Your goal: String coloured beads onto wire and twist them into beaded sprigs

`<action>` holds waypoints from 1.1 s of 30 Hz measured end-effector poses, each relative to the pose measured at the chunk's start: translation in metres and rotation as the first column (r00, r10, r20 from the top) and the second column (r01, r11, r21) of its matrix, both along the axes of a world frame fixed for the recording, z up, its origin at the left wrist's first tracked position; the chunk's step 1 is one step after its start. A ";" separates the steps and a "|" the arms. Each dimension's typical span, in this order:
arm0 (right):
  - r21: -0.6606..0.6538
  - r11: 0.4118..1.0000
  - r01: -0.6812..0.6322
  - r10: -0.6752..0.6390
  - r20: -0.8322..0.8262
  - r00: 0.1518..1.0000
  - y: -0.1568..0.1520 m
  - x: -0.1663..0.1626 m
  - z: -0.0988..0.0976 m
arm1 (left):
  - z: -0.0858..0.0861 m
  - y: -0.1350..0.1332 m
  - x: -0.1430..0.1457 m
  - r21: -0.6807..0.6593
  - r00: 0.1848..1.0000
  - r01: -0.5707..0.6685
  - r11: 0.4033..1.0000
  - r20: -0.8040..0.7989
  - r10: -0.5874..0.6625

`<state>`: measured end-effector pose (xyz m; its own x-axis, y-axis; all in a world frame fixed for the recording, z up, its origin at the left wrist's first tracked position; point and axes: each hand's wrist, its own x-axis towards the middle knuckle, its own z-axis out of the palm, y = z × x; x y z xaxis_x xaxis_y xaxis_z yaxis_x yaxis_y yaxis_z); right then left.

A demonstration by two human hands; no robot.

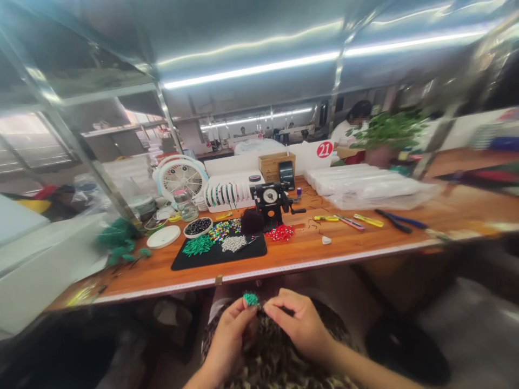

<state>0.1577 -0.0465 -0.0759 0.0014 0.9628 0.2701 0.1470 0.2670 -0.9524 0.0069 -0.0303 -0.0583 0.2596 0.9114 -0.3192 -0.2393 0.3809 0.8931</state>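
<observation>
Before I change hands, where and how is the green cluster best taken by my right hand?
Probably pinch the green cluster lightly at its right edge, coming from the right. It is small and rounded; the left hand grips its lower left, its right side shows uncovered, and the right hand is close.

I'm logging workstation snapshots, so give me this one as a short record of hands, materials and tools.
Left hand: pinches a green cluster
Right hand: thumb and fingers drawn together beside it; anything held is too small to tell
Black mat: green pile, whitish pile
Right of mat: red pile
Beyond: black cranked device
Tool at right: blue-handled pliers
</observation>
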 end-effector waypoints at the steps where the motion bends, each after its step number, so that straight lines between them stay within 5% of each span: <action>1: -0.003 1.000 -0.003 0.003 -0.002 1.000 0.000 -0.001 0.001 | 0.001 0.000 0.000 -0.001 1.000 -0.003 1.000 -0.021 0.003; 11: -0.104 0.991 -0.084 0.089 0.040 0.995 0.003 -0.003 -0.001 | 0.011 -0.001 0.004 0.144 0.974 0.024 0.989 -0.225 0.009; 23: 0.014 0.996 -0.086 0.083 0.173 0.981 -0.003 -0.008 -0.002 | -0.013 -0.006 -0.004 0.096 0.981 -0.191 0.977 -0.008 0.192; 30: -0.251 0.956 -0.154 0.172 0.052 0.984 -0.004 -0.003 -0.006 | -0.008 -0.002 -0.008 0.203 0.948 -0.316 0.927 0.037 0.315; 33: -0.174 0.976 -0.129 0.150 0.115 0.982 -0.005 0.000 -0.007 | -0.006 -0.002 -0.007 0.200 0.939 -0.344 0.917 0.043 0.342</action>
